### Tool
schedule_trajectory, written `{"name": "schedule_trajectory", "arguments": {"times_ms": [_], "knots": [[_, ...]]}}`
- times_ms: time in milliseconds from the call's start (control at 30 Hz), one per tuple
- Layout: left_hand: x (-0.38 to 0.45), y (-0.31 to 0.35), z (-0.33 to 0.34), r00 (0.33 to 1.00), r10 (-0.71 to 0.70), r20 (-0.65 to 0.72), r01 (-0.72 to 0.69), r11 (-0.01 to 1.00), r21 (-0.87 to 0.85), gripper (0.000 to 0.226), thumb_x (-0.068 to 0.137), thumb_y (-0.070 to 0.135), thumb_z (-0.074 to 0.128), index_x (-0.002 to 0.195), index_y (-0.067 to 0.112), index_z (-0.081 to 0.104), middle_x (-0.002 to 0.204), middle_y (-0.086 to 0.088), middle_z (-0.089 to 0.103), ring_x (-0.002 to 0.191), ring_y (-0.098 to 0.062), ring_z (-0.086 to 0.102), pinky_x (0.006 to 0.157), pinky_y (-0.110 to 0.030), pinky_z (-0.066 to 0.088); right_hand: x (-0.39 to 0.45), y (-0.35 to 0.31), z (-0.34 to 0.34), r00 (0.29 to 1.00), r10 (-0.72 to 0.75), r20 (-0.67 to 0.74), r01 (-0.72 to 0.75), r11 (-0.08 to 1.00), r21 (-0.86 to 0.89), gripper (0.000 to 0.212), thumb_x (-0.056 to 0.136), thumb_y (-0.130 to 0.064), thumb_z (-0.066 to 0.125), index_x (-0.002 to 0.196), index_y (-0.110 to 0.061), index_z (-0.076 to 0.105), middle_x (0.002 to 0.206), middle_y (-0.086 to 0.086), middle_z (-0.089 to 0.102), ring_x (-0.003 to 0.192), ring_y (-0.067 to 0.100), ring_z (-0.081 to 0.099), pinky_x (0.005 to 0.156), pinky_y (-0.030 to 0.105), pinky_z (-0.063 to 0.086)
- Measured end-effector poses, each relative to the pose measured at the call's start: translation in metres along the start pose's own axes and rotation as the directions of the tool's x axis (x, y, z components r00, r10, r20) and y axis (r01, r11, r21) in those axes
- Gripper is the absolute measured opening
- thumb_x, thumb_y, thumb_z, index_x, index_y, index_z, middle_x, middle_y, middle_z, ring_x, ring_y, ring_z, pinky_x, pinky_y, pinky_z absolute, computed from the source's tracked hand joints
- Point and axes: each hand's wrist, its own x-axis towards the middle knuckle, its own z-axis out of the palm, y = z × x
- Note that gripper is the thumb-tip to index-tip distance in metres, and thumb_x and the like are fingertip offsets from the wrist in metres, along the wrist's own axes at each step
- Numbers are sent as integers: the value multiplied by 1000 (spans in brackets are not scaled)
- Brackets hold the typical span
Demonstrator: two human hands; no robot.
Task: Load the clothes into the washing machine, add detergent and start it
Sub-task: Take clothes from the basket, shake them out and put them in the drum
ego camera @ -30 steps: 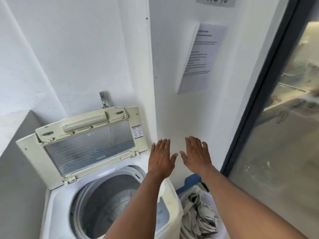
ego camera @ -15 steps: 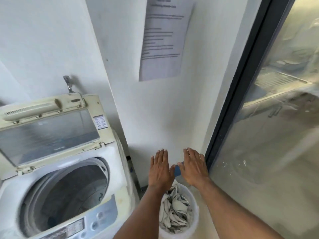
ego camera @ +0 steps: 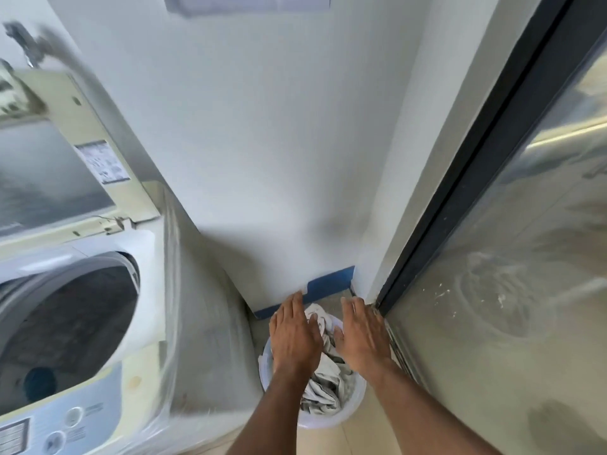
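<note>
A white top-loading washing machine (ego camera: 203,323) stands at the left with its lid (ego camera: 56,159) raised and its drum (ego camera: 65,326) showing dark inside. On the floor to its right sits a round white basket (ego camera: 353,407) full of crumpled grey-white clothes (ego camera: 323,385). My left hand (ego camera: 294,333) hovers palm down over the basket's left side, fingers spread. Over its right side, my right hand (ego camera: 363,333) is also flat and apart. Neither hand holds anything. The control panel (ego camera: 62,421) is at the bottom left.
A white wall (ego camera: 279,142) with blue tape (ego camera: 328,284) at its base stands behind the basket. A dark-framed glass door (ego camera: 509,274) runs along the right. A tap (ego camera: 29,44) sits above the machine. The floor is pale tile.
My view has swung down and right, from the machine to the basket. Both hands have dropped from chest height in front of the wall to just above the clothes.
</note>
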Motion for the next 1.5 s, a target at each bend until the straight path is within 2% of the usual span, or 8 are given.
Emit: {"name": "schedule_trajectory", "arguments": {"times_ms": [267, 367, 533, 700, 900, 1100, 1267, 1500], "knots": [[27, -85, 148, 998, -64, -12, 63, 996, -70, 56, 100, 44, 36, 149, 21, 52, 142, 1, 62, 131, -21, 58, 112, -31, 37, 46, 24, 169, 987, 18, 157, -31, 996, 80, 54, 97, -30, 56, 148, -24, 38, 146, 0, 46, 134, 22, 47, 107, 38, 40], [32, -117, 207, 989, -134, 59, 139, 987, -78, 61, 99, 50, 34, 157, 29, 41, 145, 5, 58, 134, -19, 55, 114, -35, 41, 52, 30, 234, 977, 16, 213, -34, 996, 79, 57, 94, -35, 59, 148, -23, 42, 148, 0, 49, 137, 22, 47, 108, 38, 39], [35, -146, 271, 957, -222, 188, 242, 966, -90, 73, 94, 55, 28, 162, 29, 25, 156, -1, 49, 139, -26, 50, 116, -43, 40, 62, 42, 310, 990, 26, 138, -35, 997, 64, 33, 89, -43, 57, 116, -25, 63, 112, 2, 67, 106, 27, 66, 87, 43, 50], [30, -166, 310, 929, -274, 250, 289, 957, -24, 72, 94, 53, 36, 160, 22, 31, 151, -4, 56, 134, -27, 55, 111, -41, 45, 69, 53, 335, 993, 26, 111, -33, 998, 59, 24, 94, -40, 54, 108, -26, 66, 103, 0, 67, 100, 26, 65, 85, 42, 50], [24, -149, 292, 936, -287, 205, 306, 950, -68, 31, 95, 23, 51, 124, 29, 59, 103, -1, 76, 100, -29, 70, 86, -41, 53, 64, 49, 305, 985, 14, 173, -37, 990, 132, 39, 92, -29, 68, 130, -31, 59, 128, -6, 62, 117, 22, 62, 101, 34, 45], [15, -103, 218, 948, -262, 178, 291, 943, -161, 12, 88, 25, 44, 79, 27, 53, 81, -1, 72, 76, -24, 63, 63, -37, 43, 49, 26, 212, 997, 34, 65, -46, 982, 181, 22, 100, -22, 58, 120, -28, 63, 125, -6, 62, 104, 22, 65, 87, 33, 49], [13, -59, 145, 950, -286, 123, 306, 929, -208, 18, 91, 13, 53, 84, 28, 61, 77, 8, 69, 72, -13, 63, 66, -39, 55, 21, 18, 128, 994, 14, 108, -30, 989, 145, 23, 98, -16, 56, 117, -28, 60, 121, -7, 64, 101, 19, 67, 81, 30, 49], [-21, 1, 47, 981, -118, 154, 159, 942, -296, 36, 86, 22, 65, 120, 31, 69, 116, 12, 74, 106, -13, 68, 85, -34, 55, -1, -15, 5, 998, 7, -55, 6, 974, 226, 16, 96, -17, 66, 103, -29, 58, 99, -9, 60, 77, 13, 55, 62, 23, 35]]}}
